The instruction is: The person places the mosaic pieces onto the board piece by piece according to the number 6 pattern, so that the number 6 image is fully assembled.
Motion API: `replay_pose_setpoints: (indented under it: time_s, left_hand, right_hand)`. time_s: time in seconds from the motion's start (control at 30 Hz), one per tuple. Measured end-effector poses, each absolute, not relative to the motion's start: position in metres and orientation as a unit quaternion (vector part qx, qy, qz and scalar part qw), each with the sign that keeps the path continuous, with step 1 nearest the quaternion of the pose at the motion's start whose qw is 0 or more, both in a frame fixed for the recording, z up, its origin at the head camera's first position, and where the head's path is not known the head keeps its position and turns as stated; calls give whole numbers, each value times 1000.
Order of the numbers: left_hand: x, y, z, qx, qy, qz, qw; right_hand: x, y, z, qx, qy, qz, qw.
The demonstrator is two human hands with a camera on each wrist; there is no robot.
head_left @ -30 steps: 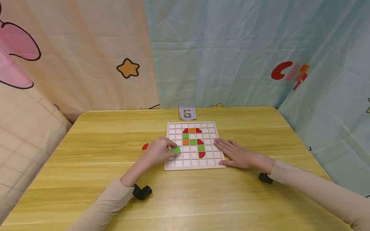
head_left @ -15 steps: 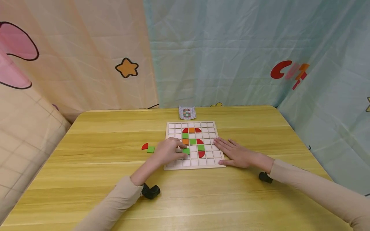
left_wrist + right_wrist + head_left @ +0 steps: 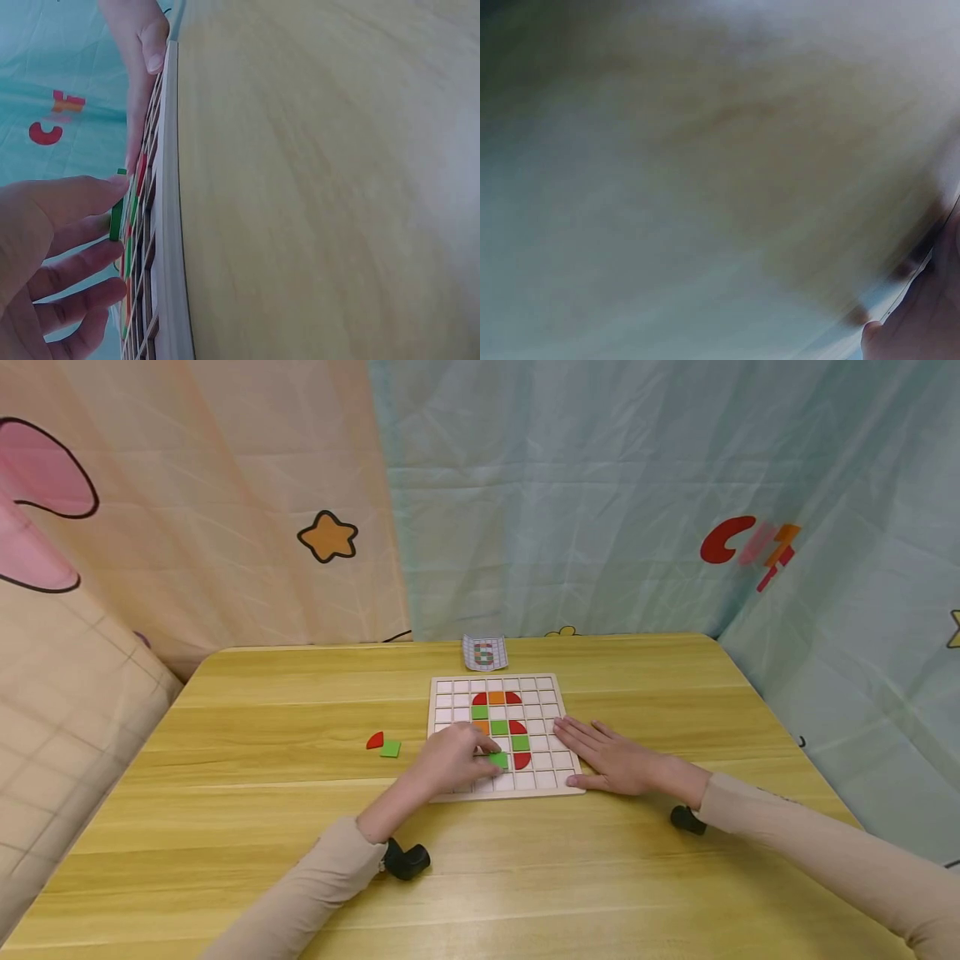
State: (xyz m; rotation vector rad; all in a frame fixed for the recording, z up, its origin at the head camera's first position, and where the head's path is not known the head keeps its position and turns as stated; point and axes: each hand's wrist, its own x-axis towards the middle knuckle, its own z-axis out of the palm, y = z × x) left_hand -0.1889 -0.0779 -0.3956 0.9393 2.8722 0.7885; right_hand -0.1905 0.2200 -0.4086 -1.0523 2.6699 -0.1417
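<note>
My left hand (image 3: 454, 757) pinches a green square tile (image 3: 498, 761) between thumb and fingers, over the grid board (image 3: 450, 687). In the left wrist view that tile (image 3: 116, 214) stands on edge to the camera, just above the board's face. Several red, green and orange tiles lie in the board's cells, among them a red quarter-circle tile (image 3: 522, 761) to the right of the pinched one. With its fingers straight and spread, my right hand (image 3: 618, 764) rests on the board's right edge. Only part of the right hand (image 3: 922, 322) shows in the right wrist view.
A loose red quarter-circle tile (image 3: 375, 741) and another green square tile (image 3: 390, 748) lie on the wooden table (image 3: 300, 760) left of the board. Behind the board is a small card (image 3: 484, 653) with a printed coloured pattern. Curtains hang around the table.
The left hand has carried the green tile rightward across the board, uncovering the loose green tile on the table. My right hand has stayed in place.
</note>
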Motion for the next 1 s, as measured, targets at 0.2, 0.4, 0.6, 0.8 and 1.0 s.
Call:
replay_pose_setpoints:
  time_s: [0.2, 0.4, 0.6, 0.8, 1.0]
  left_hand:
    - [-190, -72, -398, 307, 918, 250, 7]
    - [-192, -68, -401, 300, 922, 245, 6]
    - [-194, -69, -401, 297, 925, 238, 5]
    - [-195, -69, -400, 298, 926, 233, 10]
    - [-195, -68, -400, 295, 925, 238, 16]
  right_hand:
    - [-190, 218, -406, -357, 921, -46, 147]
    - [-190, 217, -405, -354, 922, -46, 149]
    - [-190, 217, -403, -353, 922, -49, 150]
    - [-189, 216, -401, -352, 922, -55, 154]
    - [-189, 216, -403, -352, 922, -52, 154]
